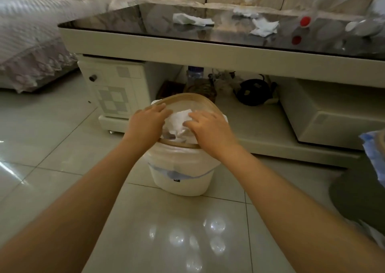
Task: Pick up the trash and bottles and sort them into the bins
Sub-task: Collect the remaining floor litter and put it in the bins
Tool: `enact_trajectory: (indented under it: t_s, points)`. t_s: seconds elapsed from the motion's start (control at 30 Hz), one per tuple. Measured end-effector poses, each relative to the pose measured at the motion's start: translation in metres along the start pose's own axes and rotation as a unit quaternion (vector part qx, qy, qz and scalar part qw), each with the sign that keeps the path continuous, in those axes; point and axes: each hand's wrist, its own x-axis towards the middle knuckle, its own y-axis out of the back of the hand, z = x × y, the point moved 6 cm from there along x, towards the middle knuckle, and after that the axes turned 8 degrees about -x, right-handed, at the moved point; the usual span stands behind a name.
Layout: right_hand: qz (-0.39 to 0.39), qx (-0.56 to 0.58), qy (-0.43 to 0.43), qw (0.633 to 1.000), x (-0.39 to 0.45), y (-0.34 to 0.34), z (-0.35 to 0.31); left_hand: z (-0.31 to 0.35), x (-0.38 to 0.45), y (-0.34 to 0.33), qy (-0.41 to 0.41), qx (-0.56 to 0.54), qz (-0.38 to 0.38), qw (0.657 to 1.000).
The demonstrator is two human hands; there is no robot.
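The left hand [146, 122] and the right hand [208, 126] press a crumpled white paper wad [179, 122] into the round white plastic bin [181, 168] with wooden rim; fingers are relaxed, slightly spread. Three crumpled white tissues [192, 20] and two clear plastic bottles [306, 22] lie on the glossy black glass desk [125, 20].

I see both hands over the white bin [181, 177] on the floor, left hand [145, 120] and right hand [208, 131] with straight fingers touching crumpled tissue [179, 122] at its rim; more tissues [191, 19] lie on the bench [187, 49].
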Motion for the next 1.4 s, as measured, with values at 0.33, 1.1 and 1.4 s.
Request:
enact_trajectory:
  t_s: [0.33,1.1,1.4]
  points:
    - [0.062,-0.022,-0.088,0.994,-0.053,0.01,0.024,0.051,-0.008,0.006,-0.077,-0.058,0.059,0.994]
    - [-0.19,-0.077,-0.353,0.913,-0.45,-0.017,0.118,0.37,-0.096,-0.153,-0.321,-0.128,-0.21,0.915]
    - [-0.251,-0.074,-0.442,0.858,-0.559,-0.034,0.139,0.468,-0.124,-0.219,-0.366,-0.141,-0.269,0.88]
